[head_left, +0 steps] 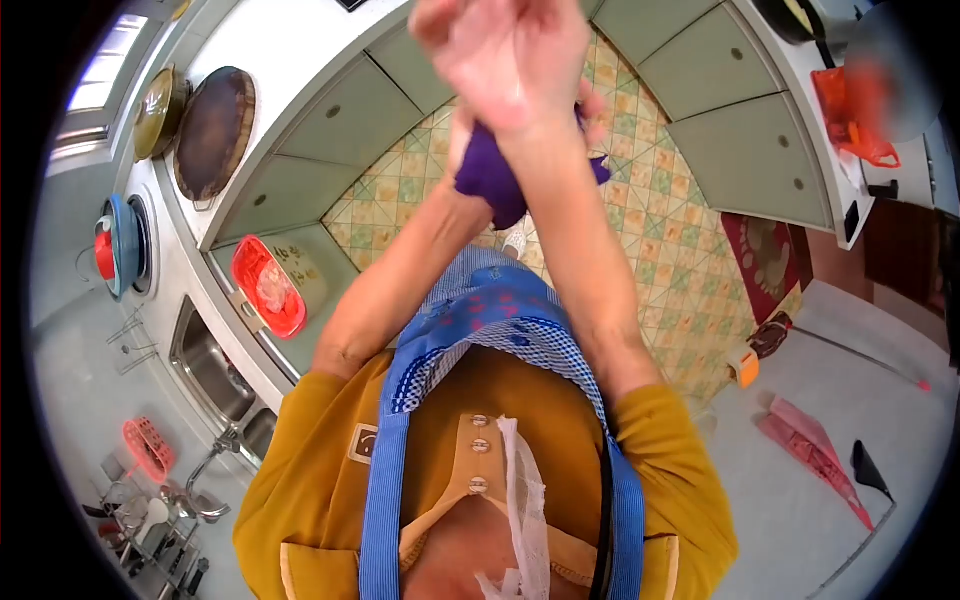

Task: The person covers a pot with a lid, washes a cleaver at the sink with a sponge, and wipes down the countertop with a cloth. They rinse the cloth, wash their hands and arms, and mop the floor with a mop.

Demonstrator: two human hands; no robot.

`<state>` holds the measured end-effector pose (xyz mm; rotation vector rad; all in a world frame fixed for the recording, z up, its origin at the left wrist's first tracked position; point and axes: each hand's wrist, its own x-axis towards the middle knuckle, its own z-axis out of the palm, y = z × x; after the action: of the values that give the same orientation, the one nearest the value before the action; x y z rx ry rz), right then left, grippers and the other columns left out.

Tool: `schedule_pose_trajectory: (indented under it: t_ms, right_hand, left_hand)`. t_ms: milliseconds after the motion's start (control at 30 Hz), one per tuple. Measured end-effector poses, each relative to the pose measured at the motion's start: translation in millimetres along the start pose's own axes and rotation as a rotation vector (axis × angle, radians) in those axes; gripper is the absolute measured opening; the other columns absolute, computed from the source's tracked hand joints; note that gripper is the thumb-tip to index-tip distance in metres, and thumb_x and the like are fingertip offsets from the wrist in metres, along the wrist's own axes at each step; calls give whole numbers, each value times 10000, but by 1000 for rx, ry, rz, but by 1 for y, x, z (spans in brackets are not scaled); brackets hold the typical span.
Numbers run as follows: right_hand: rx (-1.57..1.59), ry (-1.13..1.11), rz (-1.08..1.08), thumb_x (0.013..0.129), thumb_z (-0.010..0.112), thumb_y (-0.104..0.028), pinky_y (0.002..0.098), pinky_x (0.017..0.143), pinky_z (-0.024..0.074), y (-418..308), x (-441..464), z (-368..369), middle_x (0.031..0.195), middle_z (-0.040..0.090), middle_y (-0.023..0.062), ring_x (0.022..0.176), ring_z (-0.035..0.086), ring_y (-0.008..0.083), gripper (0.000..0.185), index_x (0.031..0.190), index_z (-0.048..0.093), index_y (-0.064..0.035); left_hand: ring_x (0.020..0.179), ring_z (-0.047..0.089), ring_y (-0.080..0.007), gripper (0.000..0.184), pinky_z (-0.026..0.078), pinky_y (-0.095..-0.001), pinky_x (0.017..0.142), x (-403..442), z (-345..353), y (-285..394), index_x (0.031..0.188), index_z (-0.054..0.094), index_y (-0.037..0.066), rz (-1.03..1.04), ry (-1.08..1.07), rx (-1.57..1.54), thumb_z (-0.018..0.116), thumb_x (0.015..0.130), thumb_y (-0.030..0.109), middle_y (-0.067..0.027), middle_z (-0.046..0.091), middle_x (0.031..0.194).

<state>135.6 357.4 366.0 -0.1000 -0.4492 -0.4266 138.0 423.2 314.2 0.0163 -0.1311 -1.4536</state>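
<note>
My right hand [510, 65] is raised at the top centre, its palm facing the camera. It looks open and holds nothing; its fingertips are blurred or cut off by the frame's edge. Behind the right wrist, my left hand [462, 138] is closed on a purple cloth [490, 180]. The cloth lies against the right forearm, with a small end showing on its far side. Left fingertips show just right of the wrist, while much of that hand is hidden. Below the arms is a blue apron [480, 300].
At left are a counter [270, 60], a round brown board [215, 133], a steel sink [215, 360] and a red-rimmed bin [270, 290]. A red plastic bag [850, 115] lies on the right counter. Green cabinets [750, 150] border the tiled floor [660, 250].
</note>
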Motion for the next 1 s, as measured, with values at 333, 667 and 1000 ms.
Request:
schedule_pose_trajectory:
  t_ms: [333, 667, 1000]
  right_hand:
    - [-1243, 1189, 533, 895, 461, -298, 334, 900, 396, -36, -248, -118, 1163, 520, 129, 1094, 490, 211, 445, 1223, 430, 2]
    - [-1677, 1527, 1100, 783, 562, -245, 350, 715, 461, 93, -539, -110, 901, 612, 135, 834, 579, 278, 289, 969, 573, -24]
    - [-1308, 1721, 644, 754, 591, -213, 310, 713, 467, 148, -572, -135, 846, 626, 87, 804, 591, 204, 256, 911, 603, -11]
  left_hand:
    - [953, 539, -276, 518, 429, -379, 855, -7, -57, 245, 1135, 453, -53, 417, 304, 776, 365, 888, 394, -174, 540, 1060]
    - [820, 592, -236, 529, 467, -282, 764, 23, -185, 486, 1003, 513, -124, 455, 1598, 1930, 703, 693, 260, -162, 600, 923]
    - [891, 557, -223, 435, 435, -335, 808, 48, -302, 185, 1113, 524, -6, -101, 350, 1988, 609, 746, 213, -140, 606, 955]
